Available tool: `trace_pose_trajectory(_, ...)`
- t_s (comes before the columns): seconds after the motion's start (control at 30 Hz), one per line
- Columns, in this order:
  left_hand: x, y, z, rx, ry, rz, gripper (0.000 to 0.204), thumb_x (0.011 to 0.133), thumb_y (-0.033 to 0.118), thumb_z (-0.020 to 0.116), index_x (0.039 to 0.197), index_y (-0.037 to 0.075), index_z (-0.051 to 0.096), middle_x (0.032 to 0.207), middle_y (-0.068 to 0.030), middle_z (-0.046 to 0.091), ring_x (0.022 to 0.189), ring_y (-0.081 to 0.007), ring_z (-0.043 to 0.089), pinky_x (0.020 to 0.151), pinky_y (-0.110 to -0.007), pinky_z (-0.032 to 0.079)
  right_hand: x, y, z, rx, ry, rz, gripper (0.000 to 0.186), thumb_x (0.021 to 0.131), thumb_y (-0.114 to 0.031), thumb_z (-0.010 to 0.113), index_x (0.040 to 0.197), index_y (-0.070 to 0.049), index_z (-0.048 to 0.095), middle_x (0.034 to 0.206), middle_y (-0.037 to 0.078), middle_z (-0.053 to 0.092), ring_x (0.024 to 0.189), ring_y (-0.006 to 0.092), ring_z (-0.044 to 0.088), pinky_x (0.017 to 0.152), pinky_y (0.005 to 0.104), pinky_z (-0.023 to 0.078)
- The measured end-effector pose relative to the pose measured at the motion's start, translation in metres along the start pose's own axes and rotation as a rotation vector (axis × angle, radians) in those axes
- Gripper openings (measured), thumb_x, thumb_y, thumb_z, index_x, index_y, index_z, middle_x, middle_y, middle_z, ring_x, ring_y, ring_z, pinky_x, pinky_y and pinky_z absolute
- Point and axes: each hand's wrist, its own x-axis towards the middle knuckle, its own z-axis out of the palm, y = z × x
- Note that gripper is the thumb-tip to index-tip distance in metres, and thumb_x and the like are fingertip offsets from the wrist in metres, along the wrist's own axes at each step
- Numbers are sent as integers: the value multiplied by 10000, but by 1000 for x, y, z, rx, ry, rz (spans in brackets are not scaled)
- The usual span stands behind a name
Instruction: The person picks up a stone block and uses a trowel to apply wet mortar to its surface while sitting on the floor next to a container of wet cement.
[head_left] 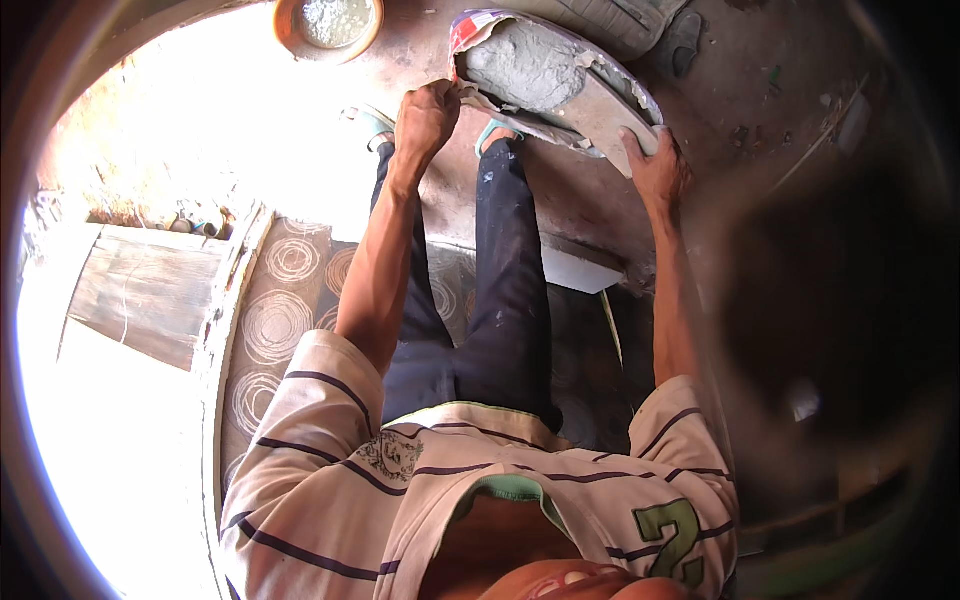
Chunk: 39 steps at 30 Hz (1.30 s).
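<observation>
- An orange bucket is standing apart from the sack, holding pale, glinting contents.
- The left hand is pinching the sack's torn left edge, its fingers curling together.
- 1 sack is lying between the 2 hands, apparently on the floor; the opening is looking done, while plenty of grey powder is remaining inside.
- The right hand is gripping 1 flat tan piece at the sack's right end, thumb pressing on top; the other fingers are mostly hiding, so I cannot tell their spread.
- Strong light is washing out the left side, around a wood-grained board.
- Circle-patterned fabric is spreading beside the dark trousers.
- The reddish-brown floor is looking stained.
- 1 dark shoe is lying beyond the sack; farther right, shadow is covering the room.
</observation>
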Motion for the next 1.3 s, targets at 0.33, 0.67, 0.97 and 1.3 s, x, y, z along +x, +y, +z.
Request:
trace_pose_trajectory(0.33,8,-6,3,19,-91,-29,361,1001,302,453,872,42,669,770,-107,706,713,-234,703,663,-352,543,14,-32,27,62,-140,76,684,818,-645,584,1205,-81,586,1050,183,679,989,385,638,832,469,494)
trace_pose_trajectory(0.67,8,6,-6,36,-113,-70,424,1019,339,408,859,45,668,773,-88,709,700,-200,696,662,-341,531,21,-29,52,221,-245,135,758,794,-684,584,1257,-85,564,1157,201,638,1104,398,584,891,504,462)
trace_pose_trajectory(0.97,8,1,-9,-39,-83,-110,338,981,282,465,892,39,683,783,-109,709,712,-235,693,665,-362,523,27,-12,64,501,-249,126,757,764,-630,681,1190,-10,597,1111,218,642,1043,389,608,910,433,466)
trace_pose_trajectory(1.3,-10,-15,-17,-238,-137,-153,285,971,218,556,1137,-1,633,931,-130,690,850,-190,668,723,-351,515,15,14,55,524,-10,59,629,795,-529,713,1085,23,631,1023,234,662,945,392,634,824,441,483)
